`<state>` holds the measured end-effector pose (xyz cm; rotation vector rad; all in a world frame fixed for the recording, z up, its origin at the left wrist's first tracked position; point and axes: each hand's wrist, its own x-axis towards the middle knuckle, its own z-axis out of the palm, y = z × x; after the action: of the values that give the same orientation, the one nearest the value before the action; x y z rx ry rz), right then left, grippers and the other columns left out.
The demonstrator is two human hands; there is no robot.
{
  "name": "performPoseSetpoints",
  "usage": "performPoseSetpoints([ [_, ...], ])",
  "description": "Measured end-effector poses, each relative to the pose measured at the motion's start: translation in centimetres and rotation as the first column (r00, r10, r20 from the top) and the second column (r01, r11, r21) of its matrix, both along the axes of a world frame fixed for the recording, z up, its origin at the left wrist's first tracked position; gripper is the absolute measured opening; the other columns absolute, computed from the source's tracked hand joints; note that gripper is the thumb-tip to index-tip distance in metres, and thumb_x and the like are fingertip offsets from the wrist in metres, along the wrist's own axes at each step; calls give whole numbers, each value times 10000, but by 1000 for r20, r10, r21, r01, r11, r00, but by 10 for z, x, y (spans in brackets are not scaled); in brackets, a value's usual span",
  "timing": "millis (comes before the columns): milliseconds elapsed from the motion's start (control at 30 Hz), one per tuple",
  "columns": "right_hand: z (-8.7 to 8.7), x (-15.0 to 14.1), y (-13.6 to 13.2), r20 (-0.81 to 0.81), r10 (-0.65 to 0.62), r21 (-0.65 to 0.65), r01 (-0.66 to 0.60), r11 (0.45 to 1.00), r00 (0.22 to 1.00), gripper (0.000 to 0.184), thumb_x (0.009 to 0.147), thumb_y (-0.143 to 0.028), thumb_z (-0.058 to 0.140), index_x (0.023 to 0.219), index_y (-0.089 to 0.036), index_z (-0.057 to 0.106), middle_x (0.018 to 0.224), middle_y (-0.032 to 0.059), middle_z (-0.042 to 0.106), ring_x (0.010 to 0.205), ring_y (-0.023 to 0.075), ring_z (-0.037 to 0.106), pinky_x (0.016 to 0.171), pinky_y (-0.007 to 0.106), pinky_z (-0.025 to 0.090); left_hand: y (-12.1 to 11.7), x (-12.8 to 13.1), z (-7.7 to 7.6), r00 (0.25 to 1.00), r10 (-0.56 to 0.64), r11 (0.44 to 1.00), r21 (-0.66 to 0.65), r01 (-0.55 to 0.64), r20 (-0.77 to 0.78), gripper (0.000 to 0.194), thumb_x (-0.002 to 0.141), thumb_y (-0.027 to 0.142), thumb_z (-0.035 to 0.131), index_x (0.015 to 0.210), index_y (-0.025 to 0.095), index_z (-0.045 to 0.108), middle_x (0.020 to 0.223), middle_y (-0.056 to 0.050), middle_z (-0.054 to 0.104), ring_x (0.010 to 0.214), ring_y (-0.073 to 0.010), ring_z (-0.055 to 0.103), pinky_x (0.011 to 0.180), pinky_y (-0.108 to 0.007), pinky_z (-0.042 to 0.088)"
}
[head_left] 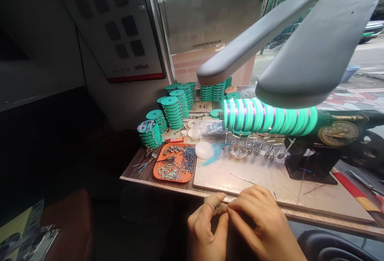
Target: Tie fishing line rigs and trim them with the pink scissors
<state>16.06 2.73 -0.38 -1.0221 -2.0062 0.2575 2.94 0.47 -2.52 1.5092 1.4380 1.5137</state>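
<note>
In the head view: held low before the near edge of the table [132, 173], left hand [201, 229] and right hand [264, 219], close together, tips meeting. On the left, thumb and forefinger curled nearly into a pinch, with a tan wrapping [211, 201] round the forefinger. On the right, thumb and forefinger drawn tightly together at the tips. Cannot make out what, if anything, is pinched there: too small and too shaded.

Nearest, on the pale board [210, 180]: a thin metal rod [242, 178], lying flat, apart from the joined tips. As a judgement, the relation that counts most for any reach: ahead of those tips and a little to the right, nearer the right hand, just beyond the knuckles. Long axis aslant across the board; far end pointing left and away, roughly toward the blue strands [214, 155]; near end pointing right and back, toward the right hand. At the board's near edge, just beside the right hand, a small metal piece [275, 196], too small to name.
</note>
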Motion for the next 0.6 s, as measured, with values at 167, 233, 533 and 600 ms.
performPoseSetpoints([
  [167,1,-7,22,64,-72,-130,80,988,995,185,809,-180,472,644,-179,556,586,4,559,577,156,511,568,269,364,-3,-19,-14,984,23,999,-18,-26,-176,322,726,116,530,1005,261,599,695,15,685,571,-120,622,553,-191,494],
  [233,0,-10,29,149,-72,-213,103,971,986,196,795,-184,468,623,-182,562,580,9,565,576,166,520,550,263,367,-5,-28,-19,938,-23,999,-49,7,-347,330,739,117,494,1022,253,596,627,20,643,503,-116,573,478,-194,446],
  [533,-4,-13,35,283,-66,-288,150,946,957,197,771,-189,441,613,-182,557,576,18,567,569,178,534,552,274,380,-4,-29,-23,555,-82,996,-91,12,-828,656,719,65,495,1337,219,335,671,-5,655,585,-171,600,562,-280,400],
  [600,-3,-13,36,290,-59,-294,148,944,955,194,768,-186,440,614,-184,557,578,18,571,571,179,538,551,274,382,-3,-27,-23,502,-51,997,-70,-19,-864,690,702,54,516,1346,201,316,645,5,638,574,-172,599,565,-283,400],
])
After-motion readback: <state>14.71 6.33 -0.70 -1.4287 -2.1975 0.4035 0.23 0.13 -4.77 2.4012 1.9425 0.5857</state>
